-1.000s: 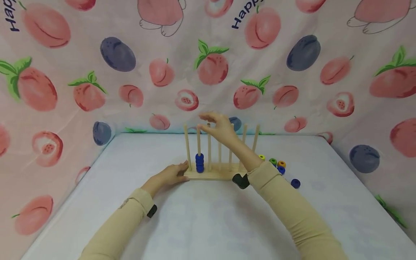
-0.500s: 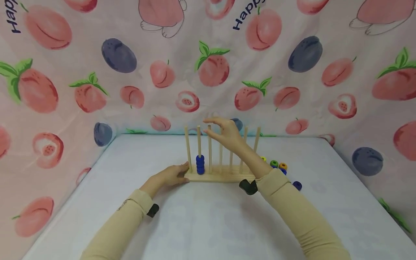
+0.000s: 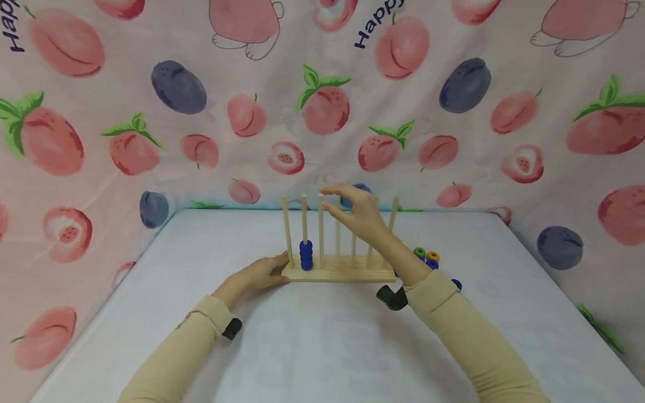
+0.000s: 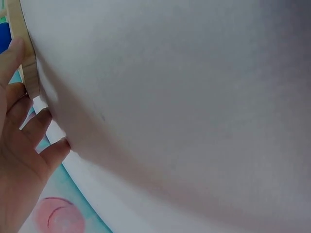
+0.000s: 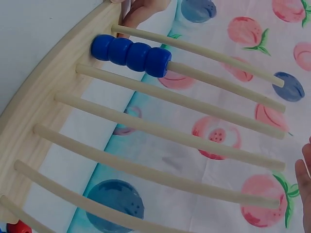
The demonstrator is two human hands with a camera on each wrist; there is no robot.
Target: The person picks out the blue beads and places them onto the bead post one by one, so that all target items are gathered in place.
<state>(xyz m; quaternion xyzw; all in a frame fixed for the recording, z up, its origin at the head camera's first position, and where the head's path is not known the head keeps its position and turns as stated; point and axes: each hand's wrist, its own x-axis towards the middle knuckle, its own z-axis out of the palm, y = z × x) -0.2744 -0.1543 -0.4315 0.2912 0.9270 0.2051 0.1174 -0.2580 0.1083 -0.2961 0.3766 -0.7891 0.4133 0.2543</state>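
Seven-peg wooden stand (image 3: 339,275), upright mid-table. I see the left hand (image 3: 259,273) gripping its left end; the right hand (image 3: 361,215), thumb and fingers parted, near the third peg (image 3: 321,229)'s tip. Right-wrist view: four blue beads (image 5: 131,54) countable, plus a red bead (image 5: 19,227) hidden from the head view. Behind, fruit-print cloth (image 3: 282,84).

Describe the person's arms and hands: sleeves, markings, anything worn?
Left sleeve and right sleeve are long and beige, with wide cuffs. The left one has a small dark marking near the cuff, unreadable here. A black device shows at each wrist, left and right. Both hands are bare, no gloves. No cables visible.
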